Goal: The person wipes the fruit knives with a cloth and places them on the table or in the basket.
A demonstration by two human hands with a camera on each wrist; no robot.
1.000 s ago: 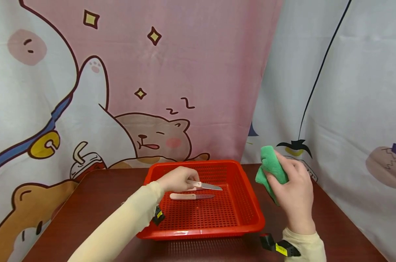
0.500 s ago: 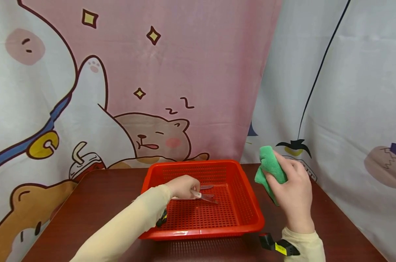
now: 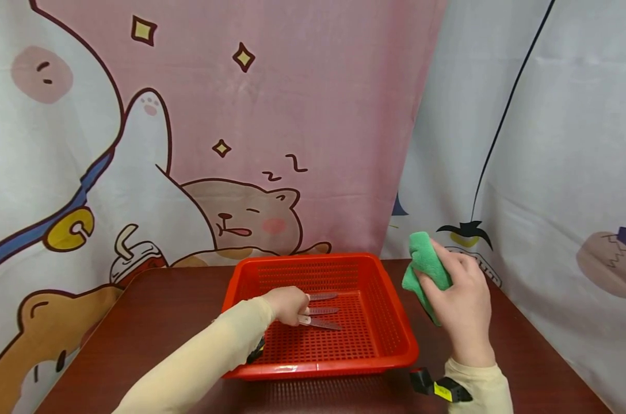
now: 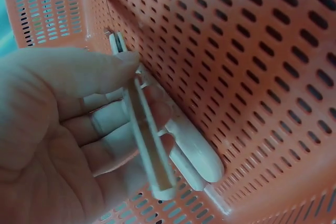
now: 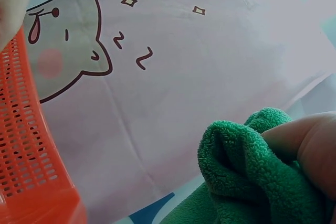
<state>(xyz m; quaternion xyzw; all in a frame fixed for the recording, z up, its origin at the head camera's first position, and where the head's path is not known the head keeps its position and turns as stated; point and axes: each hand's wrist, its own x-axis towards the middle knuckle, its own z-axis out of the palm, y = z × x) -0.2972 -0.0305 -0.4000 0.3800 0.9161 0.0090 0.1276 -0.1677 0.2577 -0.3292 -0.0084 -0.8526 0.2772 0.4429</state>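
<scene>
My left hand reaches into the red plastic basket and pinches a folding knife by its pale handle. A long slot runs along that handle, turned towards the left wrist camera. The held knife's blade points right, low over the basket floor. Just behind it lie a second knife and a third knife, roughly parallel, their handles mostly hidden by the hand in the head view. To the right of the basket, my right hand grips a bunched green cloth in the air.
The basket has slotted walls and stands on a dark reddish-brown table. A curtain with cartoon animals hangs right behind the table, and white cloth closes off the right side. Wrist cameras are strapped to both sleeves.
My left hand has lowered the knife and brought it nearer the front, now side by side with the other two. The right hand with the cloth has barely moved.
</scene>
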